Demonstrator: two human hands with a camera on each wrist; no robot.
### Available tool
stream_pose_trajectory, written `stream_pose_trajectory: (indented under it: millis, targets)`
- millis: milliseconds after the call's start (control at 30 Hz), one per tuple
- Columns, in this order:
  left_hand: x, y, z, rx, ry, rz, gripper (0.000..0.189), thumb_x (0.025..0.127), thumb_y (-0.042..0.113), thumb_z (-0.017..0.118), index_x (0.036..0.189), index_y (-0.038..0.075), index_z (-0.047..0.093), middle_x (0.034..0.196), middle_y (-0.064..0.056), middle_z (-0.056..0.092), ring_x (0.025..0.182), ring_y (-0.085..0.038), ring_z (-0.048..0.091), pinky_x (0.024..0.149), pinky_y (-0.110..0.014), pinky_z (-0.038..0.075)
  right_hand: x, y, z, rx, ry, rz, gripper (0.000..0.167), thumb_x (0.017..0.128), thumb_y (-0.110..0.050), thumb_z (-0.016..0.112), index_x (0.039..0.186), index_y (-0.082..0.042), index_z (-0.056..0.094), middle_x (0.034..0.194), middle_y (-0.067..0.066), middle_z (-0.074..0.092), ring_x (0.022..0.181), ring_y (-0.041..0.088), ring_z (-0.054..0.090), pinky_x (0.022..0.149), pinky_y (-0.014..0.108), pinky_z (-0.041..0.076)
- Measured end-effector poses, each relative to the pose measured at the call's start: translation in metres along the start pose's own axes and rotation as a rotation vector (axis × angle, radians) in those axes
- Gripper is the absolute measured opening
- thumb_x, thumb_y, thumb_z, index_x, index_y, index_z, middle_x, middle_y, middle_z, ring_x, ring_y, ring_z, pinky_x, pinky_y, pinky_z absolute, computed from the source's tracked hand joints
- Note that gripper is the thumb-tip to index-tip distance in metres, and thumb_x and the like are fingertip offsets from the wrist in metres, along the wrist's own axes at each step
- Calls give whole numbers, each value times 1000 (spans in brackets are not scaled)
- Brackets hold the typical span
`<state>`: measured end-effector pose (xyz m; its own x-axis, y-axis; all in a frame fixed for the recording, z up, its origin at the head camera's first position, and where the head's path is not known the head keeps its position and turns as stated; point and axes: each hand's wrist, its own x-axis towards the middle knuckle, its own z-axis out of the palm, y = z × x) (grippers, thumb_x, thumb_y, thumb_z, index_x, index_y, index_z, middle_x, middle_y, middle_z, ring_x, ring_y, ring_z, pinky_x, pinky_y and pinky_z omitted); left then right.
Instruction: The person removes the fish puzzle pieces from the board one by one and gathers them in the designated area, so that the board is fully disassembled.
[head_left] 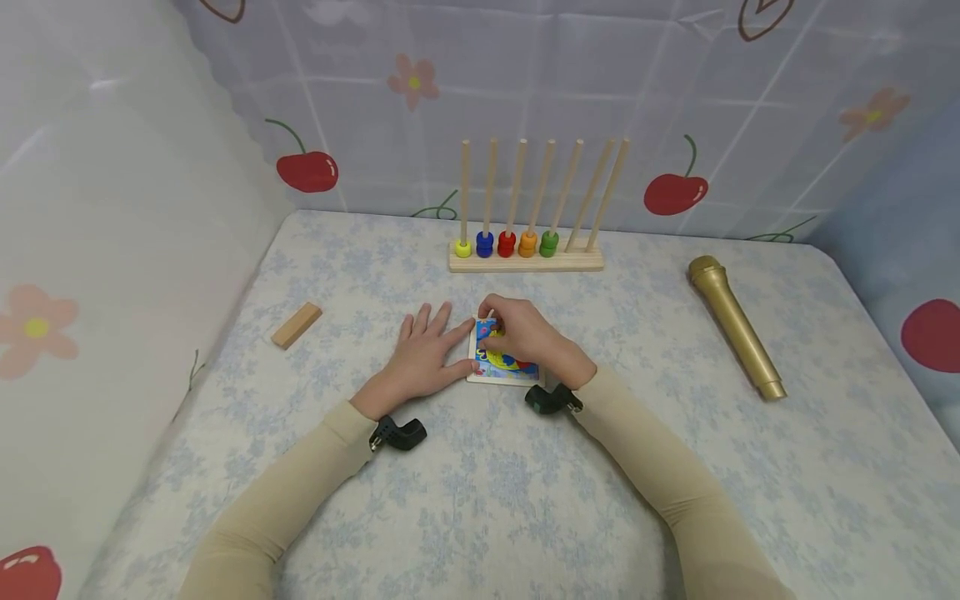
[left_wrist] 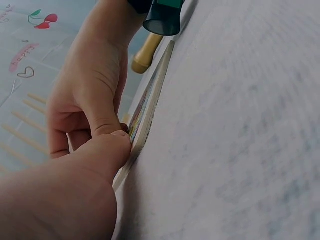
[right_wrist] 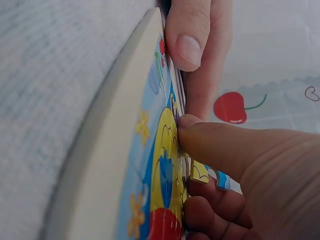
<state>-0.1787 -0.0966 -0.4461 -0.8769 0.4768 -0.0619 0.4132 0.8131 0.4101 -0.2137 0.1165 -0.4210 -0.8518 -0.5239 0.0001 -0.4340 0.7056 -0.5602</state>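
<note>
A small jigsaw puzzle (head_left: pixel 508 371) with a bright picture in a pale wooden frame lies flat on the table. My left hand (head_left: pixel 423 360) spreads at its left side, fingers straight, with the thumb (left_wrist: pixel 117 142) pressing on the near left corner and the index fingertip at the left edge. Over the upper left of the picture, my right hand (head_left: pixel 525 329) curls its thumb and fingers around a puzzle piece (right_wrist: pixel 199 171), yellow with dark lines, which stands tilted up from the board. Another bit with blue and white (right_wrist: pixel 223 181) shows beside it. The right fingers partly hide both.
Behind the puzzle stands a wooden bead rack (head_left: pixel 525 263) with tall pegs and coloured beads. A gold microphone (head_left: pixel 737 327) lies to the right, and a plain wooden block (head_left: pixel 297 325) to the left. A printed curtain (head_left: pixel 525 100) hangs along the table's back edge.
</note>
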Motion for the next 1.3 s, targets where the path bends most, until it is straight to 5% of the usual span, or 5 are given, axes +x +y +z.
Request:
stream_pose_trajectory:
  millis: [1300]
  targets:
    - [0,0,1,-5,-5,0,74,98,57,57,160,23,36,171,-21,14,157,-51,2,122,-71,5,0,1,-8,48,-46,-3,22,97,-12,68,117,-7,63,82,6,63,71,17,52,71,28,47]
